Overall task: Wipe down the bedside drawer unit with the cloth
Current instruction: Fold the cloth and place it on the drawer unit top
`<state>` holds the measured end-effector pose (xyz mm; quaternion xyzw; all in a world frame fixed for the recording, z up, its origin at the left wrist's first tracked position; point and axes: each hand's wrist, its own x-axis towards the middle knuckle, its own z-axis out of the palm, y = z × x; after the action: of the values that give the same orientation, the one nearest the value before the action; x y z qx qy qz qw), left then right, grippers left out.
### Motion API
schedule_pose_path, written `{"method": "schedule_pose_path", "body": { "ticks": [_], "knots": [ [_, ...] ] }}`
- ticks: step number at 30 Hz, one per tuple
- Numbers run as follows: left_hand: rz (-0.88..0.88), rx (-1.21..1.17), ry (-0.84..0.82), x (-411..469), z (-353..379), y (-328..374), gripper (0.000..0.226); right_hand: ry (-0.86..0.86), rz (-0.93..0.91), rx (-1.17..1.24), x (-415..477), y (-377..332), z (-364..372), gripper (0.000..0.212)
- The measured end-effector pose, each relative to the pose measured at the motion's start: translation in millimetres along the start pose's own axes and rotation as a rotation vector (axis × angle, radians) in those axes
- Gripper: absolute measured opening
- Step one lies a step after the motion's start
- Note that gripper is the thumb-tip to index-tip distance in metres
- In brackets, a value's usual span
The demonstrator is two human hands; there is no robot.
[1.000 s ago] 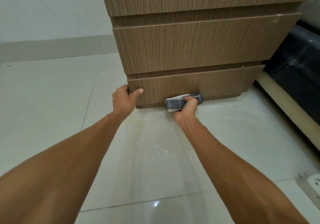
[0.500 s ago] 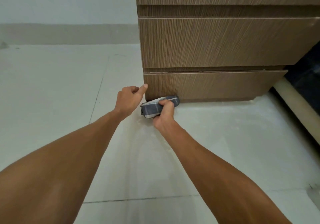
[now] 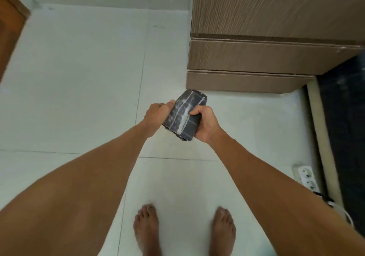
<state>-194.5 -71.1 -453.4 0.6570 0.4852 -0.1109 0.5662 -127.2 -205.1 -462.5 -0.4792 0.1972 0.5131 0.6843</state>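
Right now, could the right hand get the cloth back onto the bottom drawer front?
Probably yes: the right hand holds the cloth with the left hand, and only bare floor separates it from the bottom drawer front.

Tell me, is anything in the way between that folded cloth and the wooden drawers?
Nothing visible. The cloth is held off the floor by the left hand and the right hand, just short of the drawer unit. Only bare floor tile lies between them.

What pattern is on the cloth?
Dark grey cloth with pale crossing stripes, a check; head view.
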Motion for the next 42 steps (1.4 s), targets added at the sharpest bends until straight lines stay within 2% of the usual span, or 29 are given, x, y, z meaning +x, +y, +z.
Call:
{"method": "schedule_pose_path", "body": {
  "ticks": [4, 9, 11, 16, 19, 21, 26, 31, 34, 37, 42],
  "knots": [
    [-0.142, -0.086, -0.128, -87, -31, 39, 0.048, 0.001, 0.121, -0.133, -86, -25, 38, 0.047],
    [-0.192, -0.163, -0.209, -192, -67, 122, 0.034, 0.047, 0.178, -0.29, -198, -91, 100, 0.033],
    [-0.18, -0.199, -0.232, -231, -83, 162, 0.036, 0.064, 0.166, -0.343, -242, -122, 128, 0.03],
    [-0.126, -0.198, -0.362, -312, -121, 249, 0.057, 0.107, 0.058, -0.567, -338, -188, 183, 0.026],
    [-0.084, -0.197, -0.413, -339, -132, 290, 0.056, 0.15, 0.005, -0.698, -377, -217, 209, 0.024],
    [-0.057, -0.202, -0.432, -347, -133, 314, 0.05, 0.147, -0.033, -0.73, -395, -233, 222, 0.032],
    [-0.02, -0.274, -0.377, -345, -129, 358, 0.033, 0.138, -0.109, -0.575, -410, -271, 223, 0.048],
    [-0.033, -0.332, -0.392, -320, -118, 383, 0.026, 0.344, -0.195, -0.485, -387, -304, 199, 0.03],
    [-0.047, -0.354, -0.422, -298, -104, 393, 0.031, 0.238, -0.099, -0.478, -358, -320, 179, 0.026],
    [-0.087, -0.369, -0.372, -270, -90, 399, 0.034, 0.13, -0.012, -0.479, -327, -334, 158, 0.037],
    [-0.113, -0.427, -0.235, -229, -65, 419, 0.026, 0.145, 0.001, -0.469, -273, -356, 135, 0.041]
  ]
}}
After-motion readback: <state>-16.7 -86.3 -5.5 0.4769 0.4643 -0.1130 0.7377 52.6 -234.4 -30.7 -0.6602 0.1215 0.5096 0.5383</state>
